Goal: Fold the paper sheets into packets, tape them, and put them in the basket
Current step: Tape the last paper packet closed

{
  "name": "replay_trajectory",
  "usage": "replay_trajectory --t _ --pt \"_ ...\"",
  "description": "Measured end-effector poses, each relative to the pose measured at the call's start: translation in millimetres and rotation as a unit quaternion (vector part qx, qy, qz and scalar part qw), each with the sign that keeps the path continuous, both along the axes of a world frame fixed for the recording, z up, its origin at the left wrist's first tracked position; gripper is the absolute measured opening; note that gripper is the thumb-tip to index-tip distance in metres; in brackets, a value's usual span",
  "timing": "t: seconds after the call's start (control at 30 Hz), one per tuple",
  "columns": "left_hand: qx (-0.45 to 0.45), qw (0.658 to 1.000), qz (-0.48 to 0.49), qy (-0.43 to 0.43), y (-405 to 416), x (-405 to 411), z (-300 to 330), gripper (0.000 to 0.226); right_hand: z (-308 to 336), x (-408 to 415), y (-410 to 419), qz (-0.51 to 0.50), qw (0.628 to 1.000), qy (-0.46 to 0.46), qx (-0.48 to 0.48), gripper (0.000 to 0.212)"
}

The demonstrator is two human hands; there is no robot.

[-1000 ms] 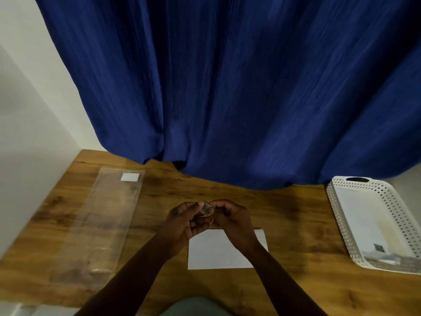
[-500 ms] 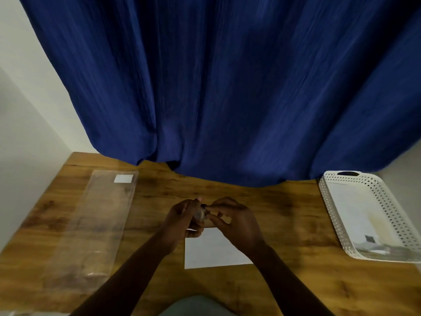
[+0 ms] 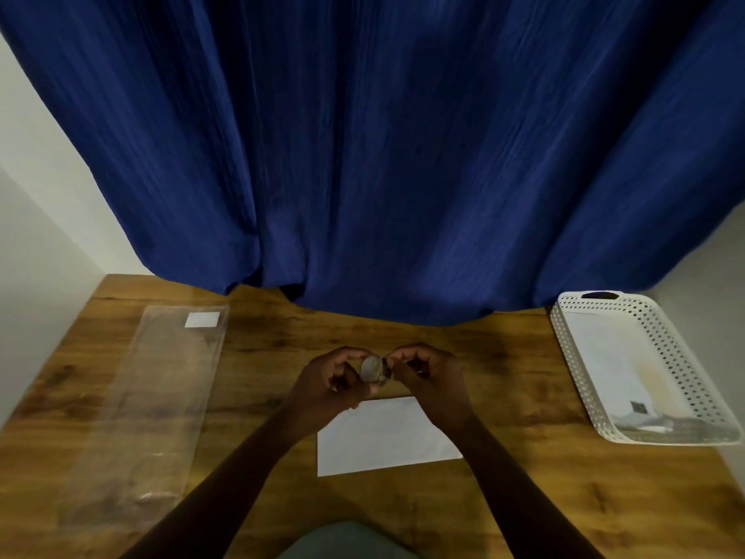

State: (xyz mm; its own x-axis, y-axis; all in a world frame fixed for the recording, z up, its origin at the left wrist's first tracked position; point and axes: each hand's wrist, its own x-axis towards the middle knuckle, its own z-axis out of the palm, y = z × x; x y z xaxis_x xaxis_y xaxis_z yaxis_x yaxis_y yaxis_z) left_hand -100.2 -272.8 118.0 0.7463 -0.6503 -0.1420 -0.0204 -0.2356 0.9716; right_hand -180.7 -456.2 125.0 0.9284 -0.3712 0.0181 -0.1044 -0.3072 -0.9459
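Observation:
A folded white paper packet (image 3: pixel 383 437) lies flat on the wooden table (image 3: pixel 524 498) in front of me. Just above its far edge I hold a small roll of clear tape (image 3: pixel 373 369) between both hands. My left hand (image 3: pixel 330 381) grips the roll from the left. My right hand (image 3: pixel 427 377) pinches at the roll's right edge with fingertips closed; whether a tape end is caught there I cannot tell. A white perforated basket (image 3: pixel 572 357) stands at the right of the table with white paper inside it.
A long clear plastic sleeve (image 3: pixel 141 417) with a small white label (image 3: pixel 202 319) lies along the table's left side. A dark blue curtain (image 3: pixel 383 155) hangs over the table's far edge. White walls close in left and right.
Both hands stay together over the packet, turning the tape roll slightly; its flat face now shows toward me. My view has tilted a little.

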Motion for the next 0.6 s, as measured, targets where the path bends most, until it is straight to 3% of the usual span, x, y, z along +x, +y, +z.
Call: replay_trajectory --t 0.27,0.4,0.6 --pt "0.068 0.994 0.082 0.021 -1 9 -33 0.029 0 -7 -20 -0.053 0.994 -0.019 0.097 0.009" --pt "0.169 0.983 0.062 -0.047 4 15 -70 0.033 -24 -17 -55 -0.067 0.996 0.05 0.038 0.006" --pt "0.245 0.955 -0.013 -0.165 -5 22 -106 0.037 -66 -41 -99 -0.055 0.988 0.139 -0.048 0.008"
